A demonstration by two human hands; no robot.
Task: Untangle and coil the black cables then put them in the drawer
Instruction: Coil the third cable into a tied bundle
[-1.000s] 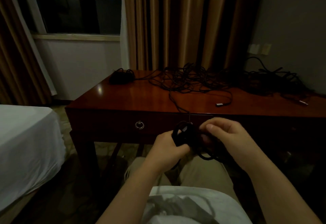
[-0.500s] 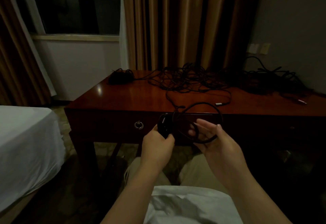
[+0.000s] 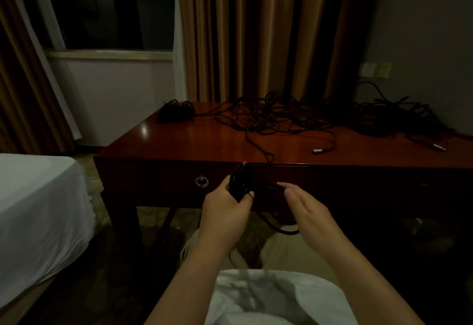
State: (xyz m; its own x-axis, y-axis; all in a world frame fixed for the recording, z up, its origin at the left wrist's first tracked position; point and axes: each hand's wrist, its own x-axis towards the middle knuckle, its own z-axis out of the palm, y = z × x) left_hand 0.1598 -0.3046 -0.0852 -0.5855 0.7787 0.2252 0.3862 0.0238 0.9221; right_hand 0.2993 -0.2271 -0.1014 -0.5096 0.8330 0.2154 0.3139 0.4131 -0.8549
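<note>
Two hands worked in front of the closed drawer (image 3: 179, 183). Curled fingers of the left hand (image 3: 225, 212) held a small black coil (image 3: 240, 181) of cable, grip clamped round it. To its right, the right hand (image 3: 307, 209) lay relaxed and apart, fingertips touching a strand running from the coil; a loop sagged below toward the lap. More black cables (image 3: 294, 117) lay tangled on the tabletop (image 3: 192, 142), well behind the hands.
</note>
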